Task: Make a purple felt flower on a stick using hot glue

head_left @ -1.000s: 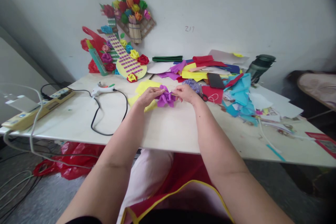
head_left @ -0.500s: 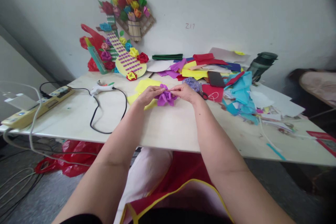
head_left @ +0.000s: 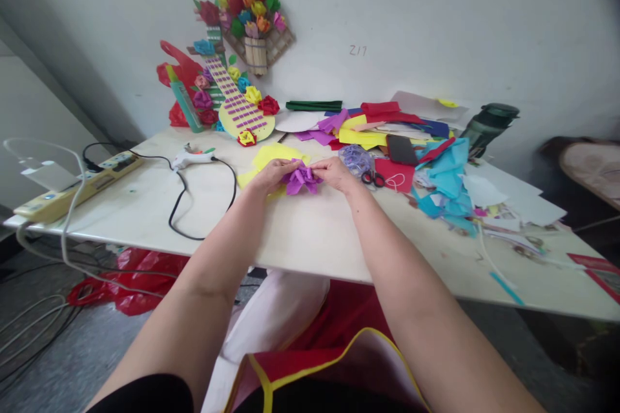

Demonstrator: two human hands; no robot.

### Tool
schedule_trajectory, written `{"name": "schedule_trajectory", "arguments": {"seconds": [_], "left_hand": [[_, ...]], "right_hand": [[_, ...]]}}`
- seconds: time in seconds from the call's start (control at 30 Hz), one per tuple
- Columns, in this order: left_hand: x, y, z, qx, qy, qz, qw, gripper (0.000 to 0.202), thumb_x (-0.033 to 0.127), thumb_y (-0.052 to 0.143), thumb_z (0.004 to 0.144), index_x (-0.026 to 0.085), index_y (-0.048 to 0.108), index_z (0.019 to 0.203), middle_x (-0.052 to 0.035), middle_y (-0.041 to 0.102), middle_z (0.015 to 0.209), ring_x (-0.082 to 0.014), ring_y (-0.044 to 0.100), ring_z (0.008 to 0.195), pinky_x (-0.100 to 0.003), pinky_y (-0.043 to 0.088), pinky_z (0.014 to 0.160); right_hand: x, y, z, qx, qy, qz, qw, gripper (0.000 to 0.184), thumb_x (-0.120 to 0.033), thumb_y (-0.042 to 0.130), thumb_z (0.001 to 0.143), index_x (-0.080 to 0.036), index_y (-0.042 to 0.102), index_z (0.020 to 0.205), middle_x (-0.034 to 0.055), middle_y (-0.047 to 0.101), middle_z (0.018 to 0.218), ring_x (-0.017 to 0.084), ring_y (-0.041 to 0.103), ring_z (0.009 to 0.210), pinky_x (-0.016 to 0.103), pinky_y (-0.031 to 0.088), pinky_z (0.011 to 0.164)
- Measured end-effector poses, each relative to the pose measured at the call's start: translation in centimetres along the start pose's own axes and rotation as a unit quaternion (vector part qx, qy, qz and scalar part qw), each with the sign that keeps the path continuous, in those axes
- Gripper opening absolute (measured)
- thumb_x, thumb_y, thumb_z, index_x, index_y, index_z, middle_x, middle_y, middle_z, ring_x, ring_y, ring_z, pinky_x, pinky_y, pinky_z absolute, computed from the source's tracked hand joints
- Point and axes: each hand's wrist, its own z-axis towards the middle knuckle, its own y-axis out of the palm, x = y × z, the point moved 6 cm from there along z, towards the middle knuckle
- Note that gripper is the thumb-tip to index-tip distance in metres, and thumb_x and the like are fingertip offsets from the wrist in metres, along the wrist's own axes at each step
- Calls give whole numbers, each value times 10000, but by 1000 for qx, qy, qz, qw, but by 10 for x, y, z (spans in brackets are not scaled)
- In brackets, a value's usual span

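A purple crepe paper flower point(head_left: 302, 179) with ruffled petals is held just above the white table, between my two hands. My left hand point(head_left: 274, 175) pinches its left side. On the other side, the fingertips of my right hand point(head_left: 334, 173) are closed on the flower's right edge. Yellow paper point(head_left: 276, 155) lies under and behind the flower, partly covered by my left hand. To the right of my right hand are a bundle of clear purplish plastic point(head_left: 356, 159) and black-and-red scissors point(head_left: 372, 179).
A white glue gun point(head_left: 192, 157) with a black cord lies left, near a power strip point(head_left: 87, 187). Behind stand a guitar-shaped craft point(head_left: 245, 113) and a glue bottle point(head_left: 185, 103). Rightward are a phone point(head_left: 402, 150), blue paper point(head_left: 448, 174), scraps and a dark bottle point(head_left: 491, 126).
The flower has tipped slightly between my fingers, and my right hand has shifted a little left. The whole view has swung slightly, uncovering more of the scissors.
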Motion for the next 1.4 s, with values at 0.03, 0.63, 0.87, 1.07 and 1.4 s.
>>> {"name": "schedule_trajectory", "arguments": {"seconds": [0.03, 0.63, 0.87, 1.07, 1.4], "left_hand": [[-2, 0, 1, 4, -11, -19, 1000, 310, 377, 830, 625, 95, 710, 673, -49, 634, 610, -99, 532, 532, -229, 411, 543], [-13, 49, 28, 40, -170, -120, 977, 154, 31, 560, 813, 100, 660, 717, -49, 663, 639, -114, 607, 580, -218, 502, 635], [-14, 53, 28, 78, -173, -173, 967, 185, 11, 524, 826, 99, 636, 709, -47, 655, 625, -116, 620, 571, -227, 521, 665], [-17, 48, 30, 63, -155, -188, 968, 159, 52, 576, 827, 96, 647, 691, -61, 666, 646, -127, 628, 584, -239, 531, 682], [-13, 37, 24, 4, -66, -41, 997, 118, 194, 736, 736, 84, 713, 705, -76, 675, 658, -129, 596, 601, -248, 478, 632]], "right_hand": [[3, 1, 1, 2, 12, -8, 1000, 222, -141, 602, 729, -170, 792, 841, 50, 762, 812, 161, 680, 720, 261, 523, 672], [20, -41, -19, 37, -7, -197, 980, 266, -180, 557, 821, -240, 779, 954, 24, 756, 966, 169, 669, 894, 266, 485, 796], [2, -39, -27, 33, -21, -321, 946, 332, -244, 459, 895, -257, 755, 1045, 51, 728, 995, 190, 635, 905, 277, 449, 751], [-11, -35, -32, 43, -33, -377, 925, 367, -262, 411, 917, -275, 742, 1072, 63, 716, 996, 185, 618, 849, 267, 431, 708], [26, -36, -24, -32, 16, -42, 998, 347, -196, 493, 839, -167, 735, 1086, 39, 746, 883, 147, 641, 772, 287, 508, 777]]}}
